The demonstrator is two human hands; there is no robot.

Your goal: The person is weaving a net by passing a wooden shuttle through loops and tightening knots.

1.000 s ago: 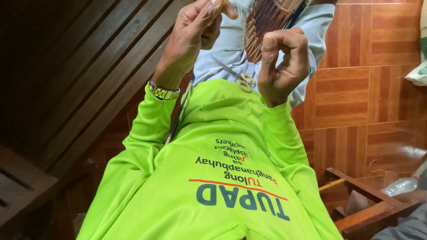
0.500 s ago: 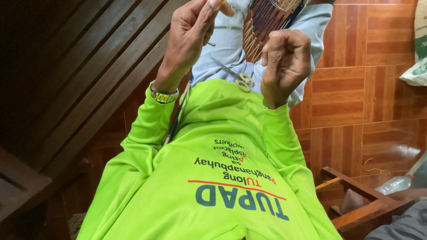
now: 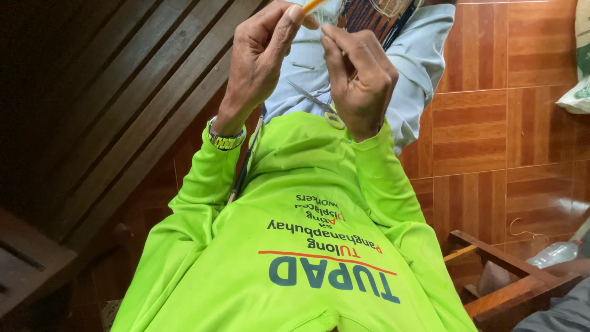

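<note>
My left hand (image 3: 261,58), with a metal watch (image 3: 225,140) on the wrist, is raised at the top of the view and pinches a thin orange strip (image 3: 313,5) between thumb and forefinger. My right hand (image 3: 362,77) is pressed against it, fingers curled, its fingertips pinching at the same strip. Under the hands a light blue cloth (image 3: 424,67) lies on my lap. Small scissors (image 3: 316,103) rest on it, partly behind my right hand. A brown woven piece (image 3: 372,13) shows at the top edge. Neon green sleeves (image 3: 319,246) cover both arms.
Dark wooden slats (image 3: 123,110) run along the left. Red-brown floor tiles (image 3: 510,123) are on the right, with a wooden frame (image 3: 510,289), a clear plastic bottle (image 3: 553,253) and a white sack (image 3: 581,92) at the right edge.
My right hand has moved up and to the left until it meets my left hand. Both now pinch at the orange strip. The scissors have stayed where they were.
</note>
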